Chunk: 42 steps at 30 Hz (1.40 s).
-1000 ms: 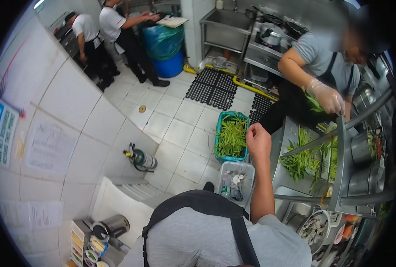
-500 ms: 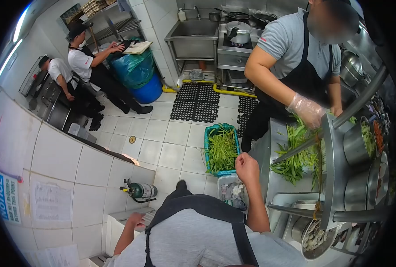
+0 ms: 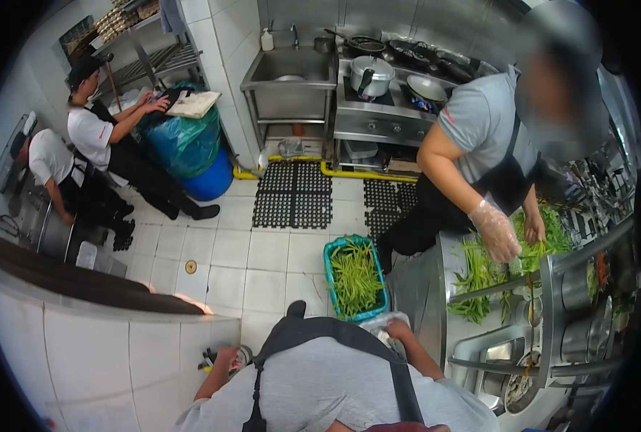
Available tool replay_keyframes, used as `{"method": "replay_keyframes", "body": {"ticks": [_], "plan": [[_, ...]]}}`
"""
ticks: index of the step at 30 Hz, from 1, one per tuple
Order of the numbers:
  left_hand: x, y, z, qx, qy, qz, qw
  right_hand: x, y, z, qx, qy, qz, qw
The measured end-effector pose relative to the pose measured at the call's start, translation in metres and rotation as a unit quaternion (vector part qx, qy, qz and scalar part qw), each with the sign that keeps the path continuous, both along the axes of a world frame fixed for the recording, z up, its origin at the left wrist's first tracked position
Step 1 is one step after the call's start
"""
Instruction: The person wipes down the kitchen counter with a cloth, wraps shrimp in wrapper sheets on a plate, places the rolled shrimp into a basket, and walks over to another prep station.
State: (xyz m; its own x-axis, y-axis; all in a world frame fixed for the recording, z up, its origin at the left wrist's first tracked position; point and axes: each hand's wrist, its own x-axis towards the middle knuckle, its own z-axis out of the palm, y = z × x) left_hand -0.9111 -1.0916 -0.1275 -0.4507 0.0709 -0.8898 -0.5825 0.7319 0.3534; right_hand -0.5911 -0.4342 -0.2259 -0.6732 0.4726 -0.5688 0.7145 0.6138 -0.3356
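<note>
My left hand (image 3: 227,357) hangs low on the left, in front of the fire extinguisher (image 3: 245,356), its fingers loosely apart with nothing visible in them. On the other side, my right hand (image 3: 398,330) is lowered over the edge of a translucent bin (image 3: 384,319); its fingers are too hidden to read. Just beyond that bin, a green-lined basket (image 3: 327,268) of long green stalks (image 3: 356,279) stands on the floor.
At the right, a co-worker's gloved hand (image 3: 496,232) is over leafy greens (image 3: 473,277) on a steel counter (image 3: 444,277). Ahead are a sink (image 3: 291,72), a stove (image 3: 378,124) and black mats (image 3: 293,194). Two people stand at the left, near a blue barrel (image 3: 211,176).
The view has shifted forward, with the basket nearer. My right hand has dropped from beside the basket to the bin. My left arm has come into view. The co-worker's gloved hand has moved over the greens.
</note>
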Motion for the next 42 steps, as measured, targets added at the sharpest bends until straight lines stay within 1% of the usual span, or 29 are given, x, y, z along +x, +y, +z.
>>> {"method": "replay_keyframes", "body": {"ticks": [1,2,3,4,5,6,7,9,10,11,12,13,14,16,18,21,23,24,25,26,27,28,30,32,34,36,38,40,42], "plan": [[-0.023,0.001,-0.005,0.024,0.034,-0.037,0.998,0.03,0.011,-0.057,0.034,-0.056,0.218,0.974],[-0.037,-0.002,-0.018,0.047,0.064,-0.071,0.994,0.042,-0.002,-0.007,-0.052,-0.06,0.162,0.984],[-0.059,-0.019,-0.04,0.073,0.278,-0.38,0.879,0.057,-0.02,0.048,-0.14,-0.065,0.104,0.983],[-0.076,0.004,-0.039,0.01,0.146,-0.119,0.982,0.057,-0.033,0.05,-0.141,-0.075,0.105,0.982],[-0.094,0.029,-0.035,-0.059,-0.001,0.154,0.986,0.063,-0.05,0.049,-0.201,-0.113,-0.181,0.956],[-0.114,0.013,-0.077,0.016,0.123,-0.029,0.992,0.065,-0.061,0.049,-0.238,-0.139,-0.453,0.848],[-0.134,0.022,-0.06,0.067,0.277,-0.188,0.94,0.063,-0.064,0.06,-0.236,-0.148,-0.455,0.846],[-0.168,0.021,-0.081,0.087,0.237,-0.203,0.946,0.049,-0.053,0.091,-0.219,-0.054,-0.28,0.933],[-0.19,0.027,-0.096,0.108,0.204,-0.218,0.948,0.031,-0.058,0.112,-0.216,-0.056,-0.29,0.931],[-0.206,0.035,-0.105,0.114,0.2,-0.228,0.946,0.004,-0.07,0.135,-0.194,-0.023,-0.419,0.887],[-0.217,0.046,-0.108,0.059,0.16,-0.158,0.973,-0.019,-0.076,0.15,-0.168,0.01,-0.54,0.825],[-0.225,0.06,-0.104,0.002,0.119,-0.087,0.989,-0.034,-0.075,0.159,-0.164,0.012,-0.55,0.819],[-0.232,0.077,-0.089,0.006,0.117,-0.098,0.988,-0.045,-0.074,0.166,-0.173,0.035,-0.543,0.821],[-0.239,0.108,-0.063,-0.024,0.055,0.05,0.997,-0.047,-0.076,0.166,-0.179,0.062,-0.542,0.819],[-0.243,0.126,-0.049,-0.006,0.061,0.016,0.998,-0.045,-0.073,0.154,-0.09,0.087,-0.475,0.871],[-0.254,0.143,-0.041,0.015,0.061,-0.029,0.998,-0.032,-0.085,0.161,-0.05,0.096,-0.483,0.869],[-0.257,0.145,-0.066,0.028,0.044,-0.074,0.996,0.01,-0.092,0.129,-0.028,0.095,-0.49,0.866],[-0.258,0.152,-0.066,0.031,0.043,-0.086,0.995,0.029,-0.1,0.118,-0.005,0.093,-0.486,0.869],[-0.256,0.159,-0.065,-0.006,0.027,-0.06,0.998,0.036,-0.114,0.126,-0.001,0.093,-0.494,0.864],[-0.255,0.166,-0.064,-0.044,0.011,-0.033,0.998,0.045,-0.131,0.135,-0.033,0.056,-0.528,0.847],[-0.257,0.174,-0.065,-0.041,0.01,-0.042,0.998,0.05,-0.148,0.148,-0.065,0.019,-0.559,0.826],[-0.26,0.184,-0.066,-0.033,-0.009,-0.027,0.999,0.056,-0.167,0.157,-0.062,0.021,-0.568,0.821],[-0.268,0.208,-0.073,-0.022,-0.03,-0.033,0.999,0.073,-0.204,0.17,-0.123,0.019,-0.66,0.741],[-0.27,0.224,-0.087,0.028,-0.021,-0.063,0.997,0.098,-0.233,0.175,-0.171,0.019,-0.687,0.706],[-0.257,0.245,-0.074,0.045,0.015,-0.057,0.997,0.106,-0.254,0.183,-0.145,-0.01,-0.708,0.691],[-0.248,0.252,-0.062,0.056,0.013,-0.052,0.997,0.12,-0.266,0.172,-0.18,-0.013,-0.711,0.68],[-0.238,0.249,-0.06,0.042,0.01,-0.062,0.997,0.138,-0.271,0.148,-0.202,0.026,-0.705,0.679],[-0.229,0.252,-0.052,0.036,0.007,-0.079,0.996,0.125,-0.267,0.152,-0.192,-0.002,-0.699,0.689],[-0.217,0.238,-0.043,0.007,0.002,-0.074,0.997,0.184,-0.27,0.042,-0.127,0.015,-0.487,0.864]]}}
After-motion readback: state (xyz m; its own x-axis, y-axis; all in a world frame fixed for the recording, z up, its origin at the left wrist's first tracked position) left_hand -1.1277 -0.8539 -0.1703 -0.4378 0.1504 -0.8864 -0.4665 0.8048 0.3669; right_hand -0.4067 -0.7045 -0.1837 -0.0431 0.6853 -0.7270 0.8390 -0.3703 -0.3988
